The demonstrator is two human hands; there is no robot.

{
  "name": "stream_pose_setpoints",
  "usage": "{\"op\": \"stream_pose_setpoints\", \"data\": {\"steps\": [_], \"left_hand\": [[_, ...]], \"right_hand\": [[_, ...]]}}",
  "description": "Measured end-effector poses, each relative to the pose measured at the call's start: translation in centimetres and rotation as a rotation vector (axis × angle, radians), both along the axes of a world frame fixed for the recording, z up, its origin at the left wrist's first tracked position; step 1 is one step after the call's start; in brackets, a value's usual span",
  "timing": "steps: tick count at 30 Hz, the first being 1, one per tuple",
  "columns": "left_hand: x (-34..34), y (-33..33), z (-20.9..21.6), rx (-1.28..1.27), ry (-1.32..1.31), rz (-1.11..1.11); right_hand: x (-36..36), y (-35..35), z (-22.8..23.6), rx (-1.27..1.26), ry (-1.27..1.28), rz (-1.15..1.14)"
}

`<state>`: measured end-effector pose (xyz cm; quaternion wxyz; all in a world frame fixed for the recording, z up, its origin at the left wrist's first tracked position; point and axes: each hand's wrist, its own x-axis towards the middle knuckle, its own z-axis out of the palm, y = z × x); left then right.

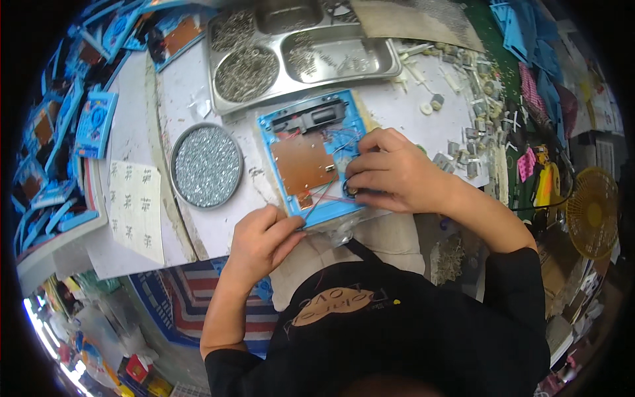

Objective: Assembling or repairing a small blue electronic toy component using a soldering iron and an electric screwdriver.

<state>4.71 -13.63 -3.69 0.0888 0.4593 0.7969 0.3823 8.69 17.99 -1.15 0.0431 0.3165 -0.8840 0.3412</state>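
A blue plastic casing [322, 215] lies at the table's near edge, its inner side up. Inside it are a brown circuit board [301, 162], a black elongated module [309, 118] along the far side, and thin red and dark wires [322, 196]. The casing's near left corner is pinched between the thumb and fingers of my left hand [258, 241]. My right hand [397, 173] reaches over the right side, its fingers bent and closed around a small dark round part, mostly hidden by them.
A grey round bowl of small metal pieces [177, 196] stands left of the casing. Beyond is a steel compartment tray [278, 92] with screws. Small motors [471, 149] and white parts lie at right. Blue casings [97, 126] pile up at left beside a paper sheet [135, 212].
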Motion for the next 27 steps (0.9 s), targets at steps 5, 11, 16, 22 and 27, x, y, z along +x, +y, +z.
{"op": "stream_pose_setpoints", "data": {"steps": [5, 11, 16, 22, 27], "left_hand": [[-0.2, 0.3, 1.4, -0.113, -0.001, -0.028], [-1.4, 1.6, 4.7, -0.284, -0.102, -0.109], [-7.0, 6.3, 8.4, -0.202, -0.016, -0.207], [-17.0, 17.7, 4.1, -0.277, 0.41, -0.04], [-19.9, 19.3, 1.8, -0.419, 0.534, -0.1]], "right_hand": [[-1.7, 6.5, 1.4, -0.155, -0.211, -0.59], [-7.2, 9.6, -1.1, 0.287, -0.211, -0.818], [-7.3, 11.1, -2.2, 0.362, -0.125, -0.794], [-6.1, 11.6, -0.6, 0.295, -0.14, -0.852], [-5.6, 12.4, 0.2, 0.37, -0.198, -0.928]]}}
